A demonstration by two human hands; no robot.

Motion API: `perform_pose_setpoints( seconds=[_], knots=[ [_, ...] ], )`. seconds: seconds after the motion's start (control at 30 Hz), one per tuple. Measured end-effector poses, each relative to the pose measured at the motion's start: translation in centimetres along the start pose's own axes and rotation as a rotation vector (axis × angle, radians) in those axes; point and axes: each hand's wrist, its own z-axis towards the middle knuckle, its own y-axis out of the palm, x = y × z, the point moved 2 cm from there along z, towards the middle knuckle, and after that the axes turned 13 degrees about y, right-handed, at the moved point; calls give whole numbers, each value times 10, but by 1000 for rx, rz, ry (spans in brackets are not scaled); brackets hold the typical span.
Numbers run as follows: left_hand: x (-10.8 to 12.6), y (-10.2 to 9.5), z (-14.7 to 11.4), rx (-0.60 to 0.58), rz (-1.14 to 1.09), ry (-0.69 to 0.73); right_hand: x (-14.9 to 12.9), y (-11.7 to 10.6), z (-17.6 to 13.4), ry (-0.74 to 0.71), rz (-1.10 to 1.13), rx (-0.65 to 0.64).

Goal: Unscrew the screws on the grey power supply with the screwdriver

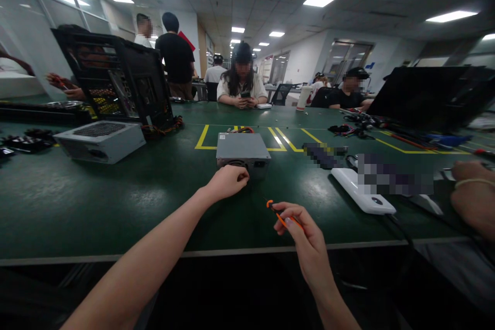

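Observation:
A grey metal computer power supply (242, 145) sits on the green table in front of me, with a fan grille and a power socket on the side facing me. At its near side, in front of the grille, is my left hand (230, 181). Its fingers are curled closed, and whatever they may hold is hidden. My right hand (305, 224) grips a screwdriver with an orange and black handle (279, 212) above the table, nearer to me. The screwdriver's thin shaft points toward the power supply and is hard to make out.
On the left are another power supply (102, 140) and an open black computer case (119, 80). A white power bank-like device (361, 191) with a cable lies at right, near another person's hand (474, 196). A person (243, 80) sits opposite holding a phone. Cables (350, 126) lie far right.

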Motion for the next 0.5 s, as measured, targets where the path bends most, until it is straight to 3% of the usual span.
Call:
perform_pose_setpoints(
  seconds=[0.13,0.5],
  knots=[
    [5,9,0,-101,65,70,0,-2,-10,-6,4,58],
    [9,11,-2,-145,116,179,1,5,-20,-3,-42,90]
  ],
)
